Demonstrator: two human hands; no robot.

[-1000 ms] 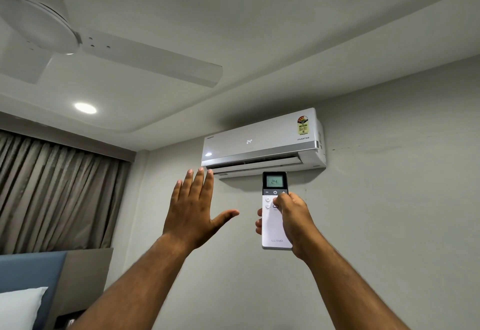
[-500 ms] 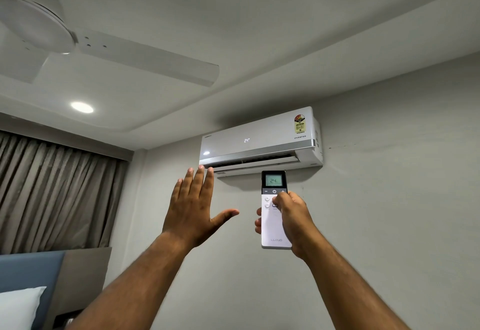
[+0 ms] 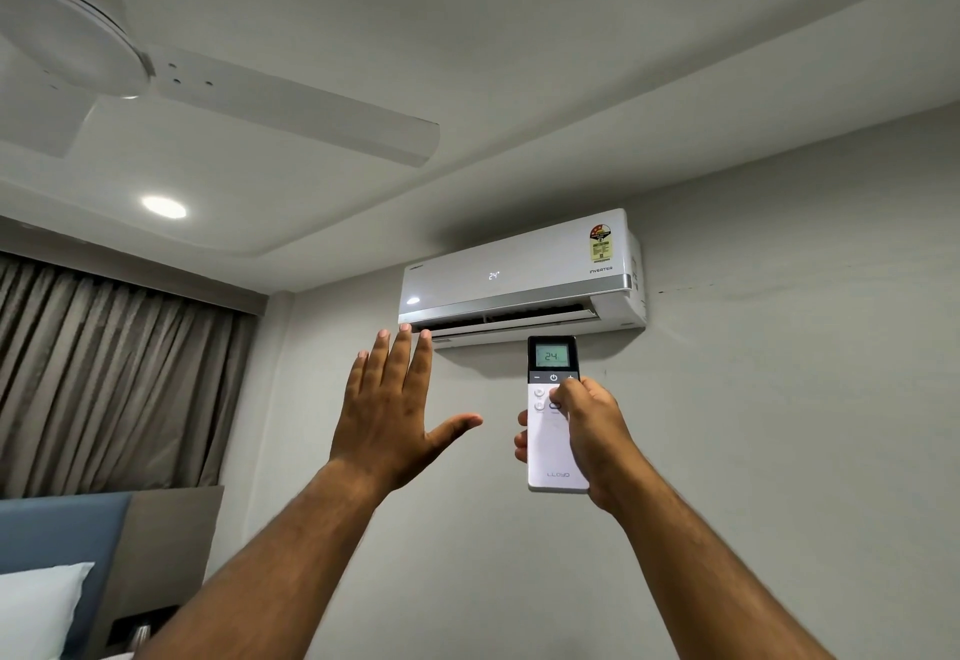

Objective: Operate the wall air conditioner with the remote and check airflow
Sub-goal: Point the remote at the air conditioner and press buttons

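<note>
A white wall air conditioner point(image 3: 519, 275) hangs high on the grey wall, its display reading 24 and its bottom flap open. My right hand point(image 3: 592, 431) holds a white remote point(image 3: 550, 451) upright just below the unit; the remote's screen also shows 24, and my thumb rests on the buttons under the dark panel. My left hand point(image 3: 395, 410) is raised flat with fingers spread, palm toward the unit, its fingertips level with the left end of the flap.
A white ceiling fan point(image 3: 156, 67) hangs at the upper left, with a lit round ceiling light point(image 3: 163, 206) beyond it. Brown curtains point(image 3: 104, 379) cover the left side. A blue headboard point(image 3: 57, 529) and white pillow point(image 3: 36, 607) sit at the lower left.
Both hands hold nearly the same pose. The view has shifted slightly, so the air conditioner sits a touch lower left in the frame.
</note>
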